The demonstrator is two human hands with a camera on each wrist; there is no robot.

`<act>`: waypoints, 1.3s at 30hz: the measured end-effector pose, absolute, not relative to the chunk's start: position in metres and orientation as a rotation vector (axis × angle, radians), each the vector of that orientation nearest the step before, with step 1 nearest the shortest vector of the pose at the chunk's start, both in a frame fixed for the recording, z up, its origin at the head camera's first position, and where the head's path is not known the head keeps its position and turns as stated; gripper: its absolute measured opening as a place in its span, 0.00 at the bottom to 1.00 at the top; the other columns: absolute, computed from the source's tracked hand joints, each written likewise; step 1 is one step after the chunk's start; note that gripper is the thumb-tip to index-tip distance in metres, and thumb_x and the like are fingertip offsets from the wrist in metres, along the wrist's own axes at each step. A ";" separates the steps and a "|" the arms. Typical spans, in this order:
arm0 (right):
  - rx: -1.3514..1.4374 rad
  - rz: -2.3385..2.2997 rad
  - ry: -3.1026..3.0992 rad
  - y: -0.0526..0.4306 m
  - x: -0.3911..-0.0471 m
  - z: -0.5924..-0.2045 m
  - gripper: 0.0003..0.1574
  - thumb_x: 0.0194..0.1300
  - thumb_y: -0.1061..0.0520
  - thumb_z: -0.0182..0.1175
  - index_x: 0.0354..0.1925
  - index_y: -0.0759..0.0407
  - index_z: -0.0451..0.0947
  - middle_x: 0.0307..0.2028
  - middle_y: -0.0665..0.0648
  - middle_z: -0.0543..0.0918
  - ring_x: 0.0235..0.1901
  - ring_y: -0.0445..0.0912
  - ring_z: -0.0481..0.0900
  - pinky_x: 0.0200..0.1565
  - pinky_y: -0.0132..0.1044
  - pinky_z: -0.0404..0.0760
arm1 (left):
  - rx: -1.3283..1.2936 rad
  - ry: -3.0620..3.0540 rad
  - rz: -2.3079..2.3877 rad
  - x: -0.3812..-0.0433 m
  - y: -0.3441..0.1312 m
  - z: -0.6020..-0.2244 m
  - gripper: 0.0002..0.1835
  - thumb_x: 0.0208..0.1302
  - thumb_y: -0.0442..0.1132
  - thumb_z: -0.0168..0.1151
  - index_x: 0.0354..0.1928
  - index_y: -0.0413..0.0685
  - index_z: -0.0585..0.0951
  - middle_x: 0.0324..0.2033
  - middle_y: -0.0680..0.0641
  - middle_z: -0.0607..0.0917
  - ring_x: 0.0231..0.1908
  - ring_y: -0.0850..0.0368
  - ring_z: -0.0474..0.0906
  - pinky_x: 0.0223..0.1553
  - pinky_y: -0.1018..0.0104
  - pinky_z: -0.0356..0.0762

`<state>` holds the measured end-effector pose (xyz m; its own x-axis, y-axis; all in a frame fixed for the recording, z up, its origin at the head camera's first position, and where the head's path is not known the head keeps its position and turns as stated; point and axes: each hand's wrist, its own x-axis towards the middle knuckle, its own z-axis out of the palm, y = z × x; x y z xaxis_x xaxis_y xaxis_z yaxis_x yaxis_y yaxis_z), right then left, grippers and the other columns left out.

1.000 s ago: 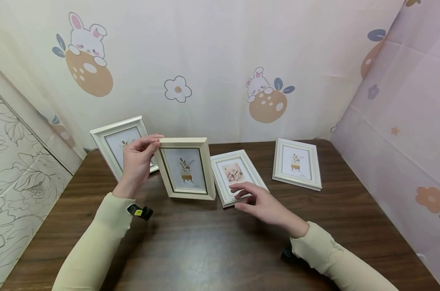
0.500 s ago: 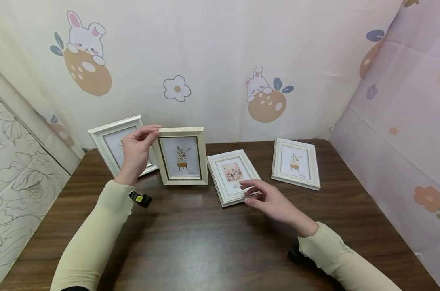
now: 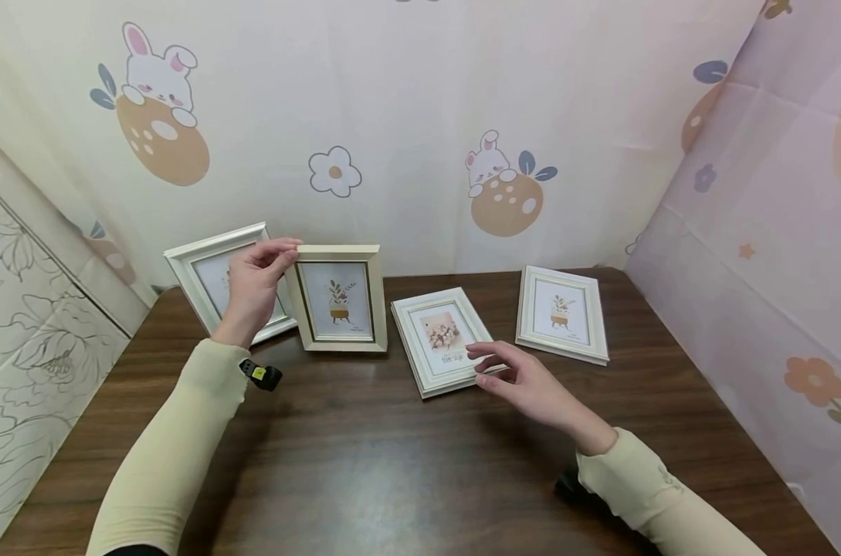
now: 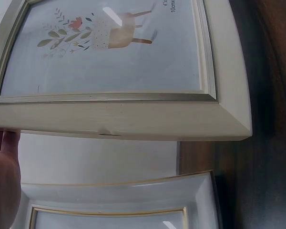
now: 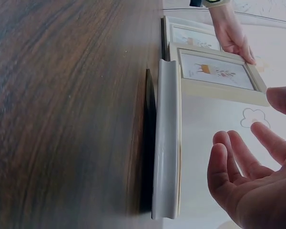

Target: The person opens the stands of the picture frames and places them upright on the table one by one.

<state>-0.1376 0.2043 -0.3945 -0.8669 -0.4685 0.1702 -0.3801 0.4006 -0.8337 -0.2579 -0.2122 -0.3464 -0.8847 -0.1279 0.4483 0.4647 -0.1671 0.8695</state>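
Note:
My left hand [image 3: 252,287] pinches the top left corner of a cream picture frame [image 3: 340,298], which stands upright with a potted-plant print inside. Behind that hand, a white picture frame [image 3: 212,266] leans back at the far left, partly covered by the hand and the cream frame. My right hand [image 3: 524,380] hovers with loosely bent fingers over the lower right corner of a white frame [image 3: 437,340] lying face up with a pink flower print. In the right wrist view, the fingers [image 5: 245,160] hold nothing and the flat frame's edge [image 5: 167,143] runs beside them.
Another white picture frame [image 3: 561,313] lies face up at the back right of the dark wooden table [image 3: 392,463]. A patterned curtain [image 3: 406,100] with rabbits and flowers hangs right behind the table's far edge, with more cloth [image 3: 761,255] on the right.
The cream frame has moved back and slightly left in my left hand, and it now stands straighter. My right hand has shifted right, uncovering more of the flower-print frame.

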 end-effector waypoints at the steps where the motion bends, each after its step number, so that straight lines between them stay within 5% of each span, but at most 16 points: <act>1: -0.774 -1.482 2.551 0.205 -0.138 -0.394 0.26 0.69 0.61 0.63 0.63 0.59 0.73 0.59 0.63 0.78 0.53 0.53 0.80 0.53 0.48 0.79 | -0.382 -1.725 -2.102 -0.259 -0.213 -0.348 0.05 0.61 0.28 0.69 0.38 0.34 0.87 0.41 0.48 0.88 0.44 0.57 0.81 0.41 0.74 0.79; 21: -0.731 -1.483 2.548 0.211 -0.139 -0.391 0.23 0.70 0.58 0.63 0.62 0.55 0.74 0.59 0.62 0.78 0.53 0.51 0.79 0.53 0.51 0.79 | -0.292 -1.970 -2.024 -0.269 -0.220 -0.352 0.05 0.65 0.37 0.68 0.40 0.44 0.87 0.45 0.53 0.86 0.46 0.60 0.79 0.47 0.73 0.76; 32: -0.740 -1.490 2.572 0.212 -0.143 -0.391 0.23 0.70 0.60 0.62 0.61 0.64 0.74 0.57 0.64 0.79 0.52 0.52 0.80 0.53 0.47 0.79 | -0.286 -1.991 -2.031 -0.268 -0.222 -0.350 0.06 0.66 0.37 0.67 0.41 0.42 0.86 0.45 0.54 0.86 0.47 0.61 0.79 0.47 0.74 0.75; 39: -0.740 -1.487 2.583 0.213 -0.145 -0.391 0.22 0.70 0.62 0.62 0.60 0.64 0.74 0.56 0.64 0.79 0.52 0.52 0.80 0.52 0.46 0.80 | -0.306 -1.977 -2.016 -0.266 -0.221 -0.346 0.02 0.65 0.34 0.67 0.38 0.45 0.86 0.52 0.48 0.85 0.58 0.56 0.75 0.58 0.71 0.71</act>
